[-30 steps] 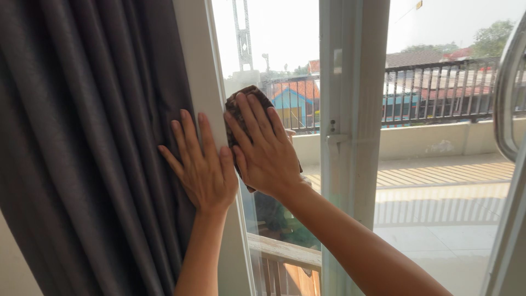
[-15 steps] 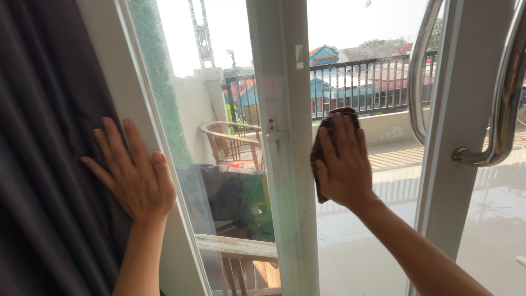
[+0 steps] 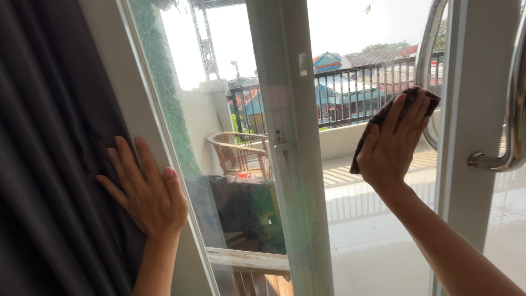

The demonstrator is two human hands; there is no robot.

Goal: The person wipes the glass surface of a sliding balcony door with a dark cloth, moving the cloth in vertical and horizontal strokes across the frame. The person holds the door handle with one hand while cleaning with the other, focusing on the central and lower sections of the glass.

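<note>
Right hand [image 3: 392, 145] is spread flat with its fingers apart, pressing a dark brown cloth [image 3: 383, 118] against the glass pane [image 3: 356, 219] of the sliding door, just left of the white frame [image 3: 466, 164] that carries the steel pull handle [image 3: 507, 148]. The cloth is pinned between palm and glass rather than gripped; its long axis runs on a slant, from lower left near the wrist up to the right, where its top corner points toward the handle. Left hand [image 3: 145, 192] is laid open on the grey curtain [image 3: 49, 164], holding it off the frame.

Since the cloth is only pressed, it could slide out or fold if pressure eased on the smooth glass. Knuckles could be knocked against the handle, which seems very close. Streaks could be left where the cloth bunches.
</note>
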